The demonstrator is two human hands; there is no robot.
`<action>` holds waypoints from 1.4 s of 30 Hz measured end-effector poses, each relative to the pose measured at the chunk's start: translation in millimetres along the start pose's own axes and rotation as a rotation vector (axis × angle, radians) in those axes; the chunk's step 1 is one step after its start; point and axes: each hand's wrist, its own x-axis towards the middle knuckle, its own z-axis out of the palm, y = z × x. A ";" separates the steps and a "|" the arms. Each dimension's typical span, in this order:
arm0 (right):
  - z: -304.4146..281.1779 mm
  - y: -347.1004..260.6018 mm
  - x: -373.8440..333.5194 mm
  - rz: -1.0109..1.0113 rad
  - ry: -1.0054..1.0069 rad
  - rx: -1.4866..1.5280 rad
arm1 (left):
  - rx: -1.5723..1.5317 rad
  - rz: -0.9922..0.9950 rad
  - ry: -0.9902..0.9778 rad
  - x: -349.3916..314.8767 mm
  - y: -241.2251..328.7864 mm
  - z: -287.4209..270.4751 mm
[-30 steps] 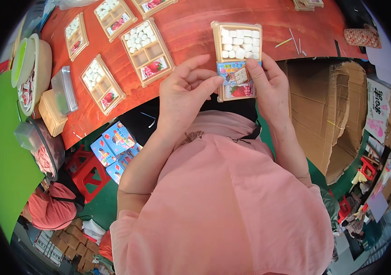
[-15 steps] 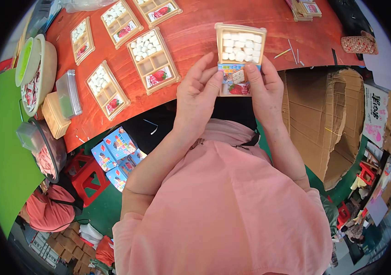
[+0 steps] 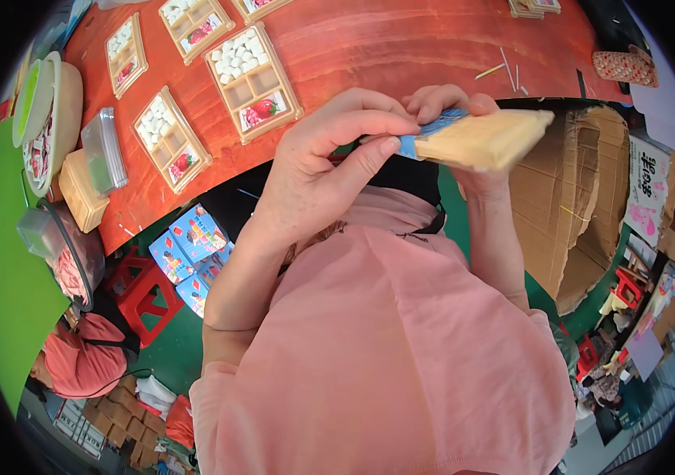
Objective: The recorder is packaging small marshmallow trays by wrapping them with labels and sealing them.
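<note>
My left hand (image 3: 314, 162) pinches the blue printed sleeve (image 3: 442, 121) between thumb and fingers at its left end. The sleeve wraps a cream plastic compartment tray (image 3: 489, 138), which is tipped on its side and slightly blurred. My right hand (image 3: 481, 180) grips the same tray from behind, its fingertips showing above the sleeve and its palm below. The tray's contents are turned away from view. Beyond my left hand, the nearest open tray (image 3: 236, 93) lies on the table with white marshmallow-like pieces and a strawberry-printed packet in its compartments.
Several similar filled trays lie on the red table (image 3: 401, 47). At left are a cream bowl (image 3: 71, 99), clear lids (image 3: 108, 154) and stacked cream trays (image 3: 84, 191). Blue printed sleeves (image 3: 193, 237) lie below, near a red stool (image 3: 147, 305). A cardboard box (image 3: 543, 222) stands right.
The sleeved tray has swung from upright, with its white pieces showing, to tipped on its side toward the right. My left hand has shifted to the sleeve's end.
</note>
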 end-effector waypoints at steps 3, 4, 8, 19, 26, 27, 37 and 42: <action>-1.5 -5.2 1.4 -0.083 -0.053 -0.243 | 0.098 0.085 -0.039 -0.7 0.3 -4.4; 2.3 -12.8 6.7 -0.086 -0.084 -0.316 | 0.130 0.094 0.025 -2.9 -1.8 -6.2; 20.2 -37.8 18.0 -0.094 -0.128 -0.626 | 0.118 0.098 0.087 -8.4 -3.9 -12.6; 46.5 -49.3 18.1 -0.167 -0.235 -1.302 | -0.071 -0.168 0.136 -8.8 7.1 -24.1; 27.4 -38.6 18.6 -0.193 -0.096 -1.260 | 0.046 0.051 0.000 -0.6 -25.2 -20.2; 23.2 -42.5 19.7 -0.171 -0.104 -1.237 | 0.177 0.110 -0.001 2.0 -24.2 -16.7; 12.0 -24.0 36.3 0.395 0.633 -0.497 | -0.196 -0.532 0.323 48.1 -28.2 -1.8; 10.7 -21.0 32.8 0.332 0.386 -1.365 | -0.157 -0.521 0.388 65.7 -33.2 9.9</action>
